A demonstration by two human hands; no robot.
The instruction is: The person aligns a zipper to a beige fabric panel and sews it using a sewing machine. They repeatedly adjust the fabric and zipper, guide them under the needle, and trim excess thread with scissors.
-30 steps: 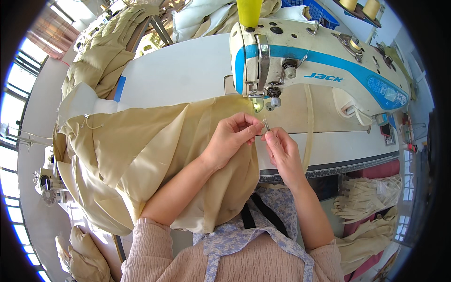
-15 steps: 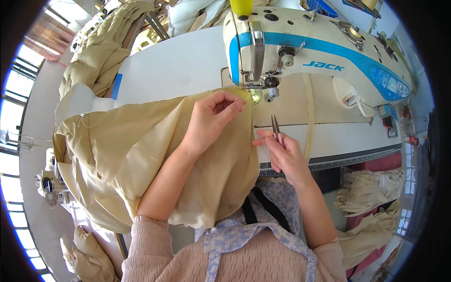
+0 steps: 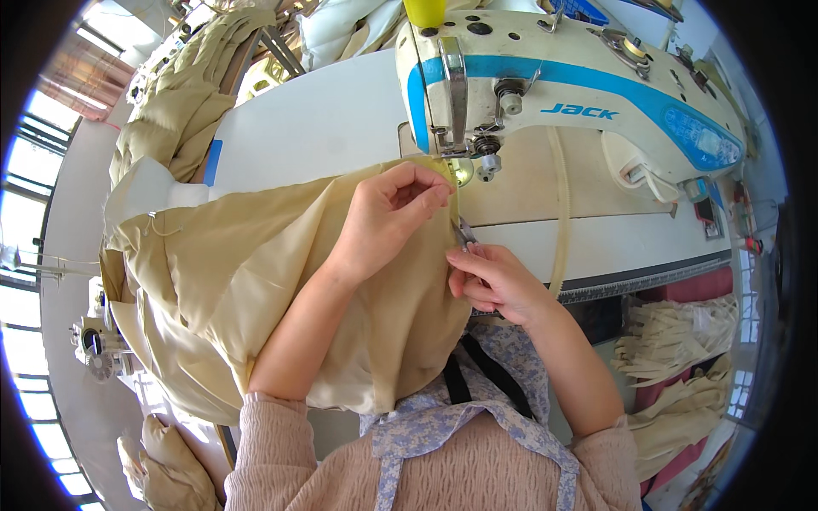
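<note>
A large piece of beige, slightly shiny fabric (image 3: 230, 255) spreads over the left of the sewing table and hangs down over its front edge. My left hand (image 3: 385, 221) lies over the fabric, thumb and fingers pinched at its edge just in front of the machine's needle area. In my right hand (image 3: 501, 283) is a small pair of thread snips (image 3: 463, 232), their pointed metal blades at the fabric's right edge, below my left fingertips. The fingers partly hide the snips' handles. The white and blue sewing machine (image 3: 528, 81) stands just beyond both hands.
A narrow beige strip (image 3: 561, 204) runs down the table right of the needle. A ruler strip (image 3: 648, 277) lines the table's front edge. Piled beige fabric (image 3: 183, 111) sits at far left, and bundled strips (image 3: 673, 341) lie lower right.
My right hand has moved left with the snips, bringing their blades from the open table to the fabric's edge. My left hand keeps its pinch. The whole view has shifted slightly.
</note>
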